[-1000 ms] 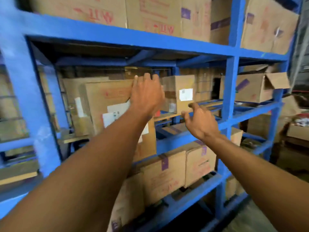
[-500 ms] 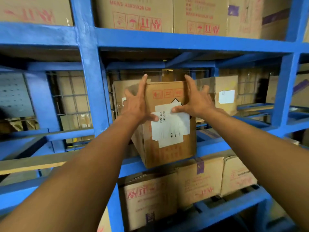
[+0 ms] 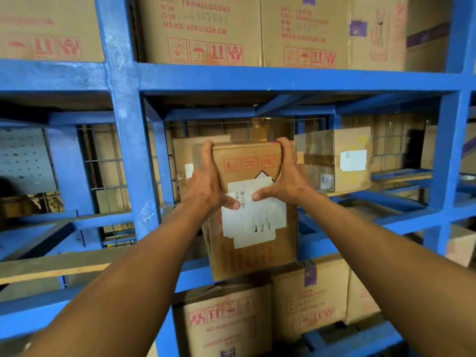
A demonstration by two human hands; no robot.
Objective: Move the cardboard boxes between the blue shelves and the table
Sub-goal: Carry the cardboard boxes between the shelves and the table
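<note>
A tall cardboard box with a white label and red handling marks stands at the front of the middle level of the blue shelves, its lower front overlapping the shelf's front rail. My left hand grips its upper left edge, fingers over the top corner and thumb on the label. My right hand grips the upper right edge the same way. The box leans slightly toward me. No table is in view.
Another box with a small white label sits to the right on the same level, and one stands behind the held box. Large boxes fill the level above; more boxes sit below. A bare wooden board lies left.
Both hands have slid from the box's front face to its upper side edges and closed on it. The view has come closer to the shelf.
</note>
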